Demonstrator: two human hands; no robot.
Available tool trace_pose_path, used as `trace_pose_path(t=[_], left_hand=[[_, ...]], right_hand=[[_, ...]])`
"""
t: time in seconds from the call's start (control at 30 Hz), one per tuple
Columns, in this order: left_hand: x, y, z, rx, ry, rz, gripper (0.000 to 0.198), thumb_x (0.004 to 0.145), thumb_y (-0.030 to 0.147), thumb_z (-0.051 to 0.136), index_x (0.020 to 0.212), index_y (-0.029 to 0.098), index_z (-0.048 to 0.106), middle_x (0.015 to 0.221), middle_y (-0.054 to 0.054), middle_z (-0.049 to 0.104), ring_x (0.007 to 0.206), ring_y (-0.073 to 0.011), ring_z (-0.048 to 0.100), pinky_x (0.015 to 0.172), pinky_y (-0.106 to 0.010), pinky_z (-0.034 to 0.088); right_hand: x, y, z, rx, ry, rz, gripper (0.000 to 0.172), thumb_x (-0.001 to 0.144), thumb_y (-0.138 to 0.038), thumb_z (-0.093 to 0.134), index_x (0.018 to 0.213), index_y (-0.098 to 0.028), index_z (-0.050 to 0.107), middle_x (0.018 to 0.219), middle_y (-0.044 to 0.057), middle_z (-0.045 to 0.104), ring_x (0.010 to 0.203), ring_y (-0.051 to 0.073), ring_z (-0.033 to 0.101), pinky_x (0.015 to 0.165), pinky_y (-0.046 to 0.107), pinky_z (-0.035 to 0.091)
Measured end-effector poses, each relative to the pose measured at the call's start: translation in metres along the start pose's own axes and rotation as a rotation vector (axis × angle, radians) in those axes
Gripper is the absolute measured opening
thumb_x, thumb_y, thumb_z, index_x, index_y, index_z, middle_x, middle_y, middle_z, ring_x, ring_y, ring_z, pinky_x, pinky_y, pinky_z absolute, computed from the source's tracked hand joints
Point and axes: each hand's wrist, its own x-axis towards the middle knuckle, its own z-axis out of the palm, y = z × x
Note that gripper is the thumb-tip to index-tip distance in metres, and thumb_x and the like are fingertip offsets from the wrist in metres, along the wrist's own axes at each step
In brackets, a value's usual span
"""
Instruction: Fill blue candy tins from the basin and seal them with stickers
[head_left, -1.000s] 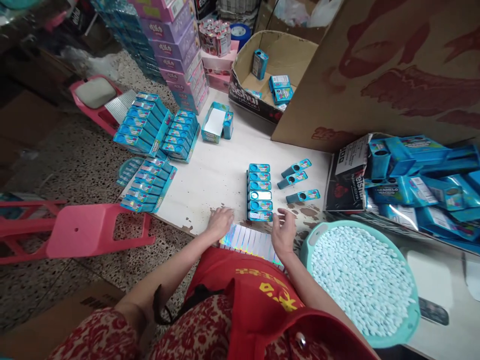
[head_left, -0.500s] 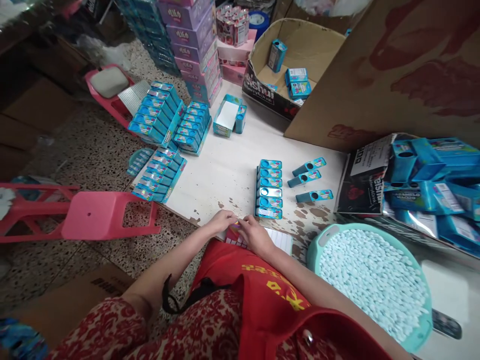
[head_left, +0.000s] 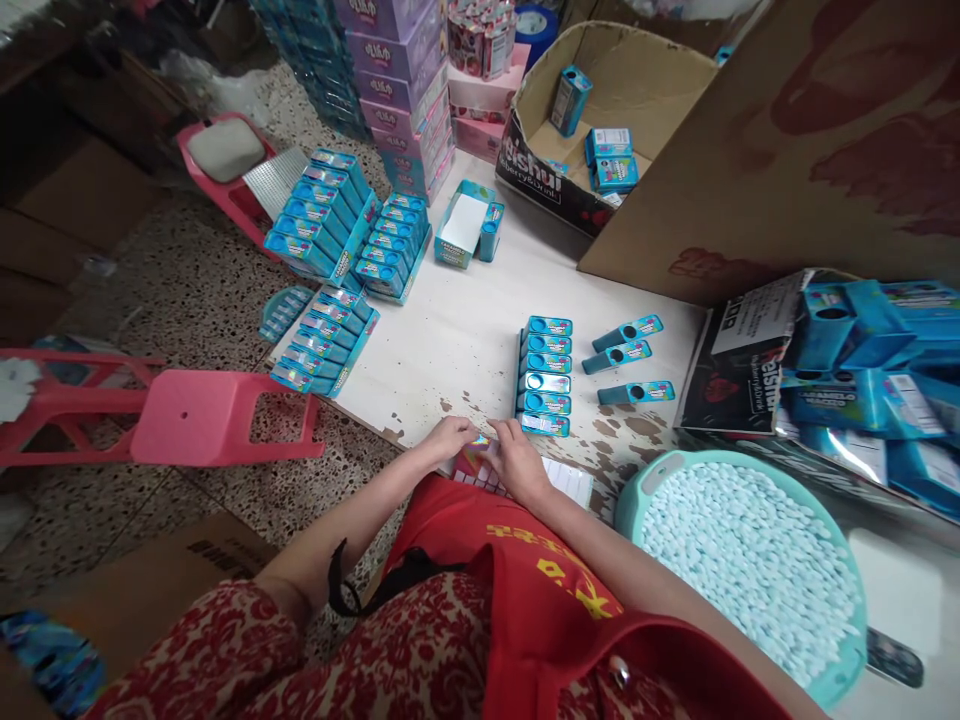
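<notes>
My left hand (head_left: 448, 440) is closed in a pinch at the table's near edge. A small bright multicoloured piece (head_left: 481, 440) shows at its fingertips, too small to name. My right hand (head_left: 519, 462) is just beside it, thumb and forefinger apart, above a red-and-white sheet (head_left: 471, 466) marked with small blocks. A white lined sheet (head_left: 568, 481) sticks out from under the right wrist. Beyond the right hand stands a row of several blue candy tins (head_left: 546, 384), their tops facing up. To the right of that row, 3 more blue tins (head_left: 636, 393) lie apart on the table.
A green basin (head_left: 637, 510) of pale blue candies stands at right, below a carton (head_left: 727, 375) heaped with blue tins. Filled blue trays (head_left: 352, 340) line the left edge. An open carton (head_left: 517, 160) and stacked purple boxes (head_left: 382, 50) are behind. A pink stool (head_left: 184, 415) stands left.
The view has shifted slightly. My right thumb and forefinger have spread apart and drawn back a little from my left fingertips, showing more of the red sheet between the hands.
</notes>
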Motion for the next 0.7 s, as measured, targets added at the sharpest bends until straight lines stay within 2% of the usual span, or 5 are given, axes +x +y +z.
trace_pose_path(t=[0.13,0.3,0.53,0.7], left_hand=[[0.001,0.000,0.002,-0.047,-0.001,-0.036,0.021,0.061,0.036,0.057,0.059,0.015,0.055,0.056,0.003,0.051,0.058,-0.0113,0.046,0.057,-0.024,0.034],[0.003,-0.002,0.004,-0.095,0.001,-0.068,0.021,0.059,0.035,0.058,0.059,0.015,0.053,0.056,0.004,0.049,0.056,-0.0103,0.044,0.055,-0.023,0.033],[0.004,0.000,0.007,-0.073,0.019,-0.071,0.018,0.061,0.032,0.056,0.057,0.016,0.051,0.053,0.005,0.047,0.054,-0.0096,0.042,0.053,-0.022,0.032],[0.003,0.004,0.006,0.005,0.082,-0.022,0.014,0.064,0.027,0.056,0.056,0.016,0.053,0.056,0.002,0.051,0.062,-0.0133,0.049,0.061,-0.025,0.038]], right_hand=[[-0.002,-0.001,0.000,-0.059,-0.081,-0.069,0.026,0.083,-0.018,0.056,0.109,-0.020,0.060,0.110,0.009,0.056,0.095,0.020,0.057,0.075,0.028,0.047],[-0.005,-0.002,-0.002,-0.079,-0.109,-0.112,0.016,0.083,-0.018,0.058,0.097,-0.020,0.065,0.114,0.008,0.057,0.102,0.021,0.053,0.080,0.027,0.044],[0.005,-0.002,-0.002,-0.094,-0.108,-0.053,0.008,0.080,-0.015,0.059,0.084,-0.021,0.063,0.087,0.006,0.063,0.082,0.020,0.056,0.068,0.027,0.039],[-0.001,-0.012,-0.010,-0.030,-0.104,-0.077,0.007,0.080,-0.015,0.059,0.078,-0.021,0.061,0.081,0.003,0.064,0.077,0.018,0.057,0.066,0.025,0.038]])
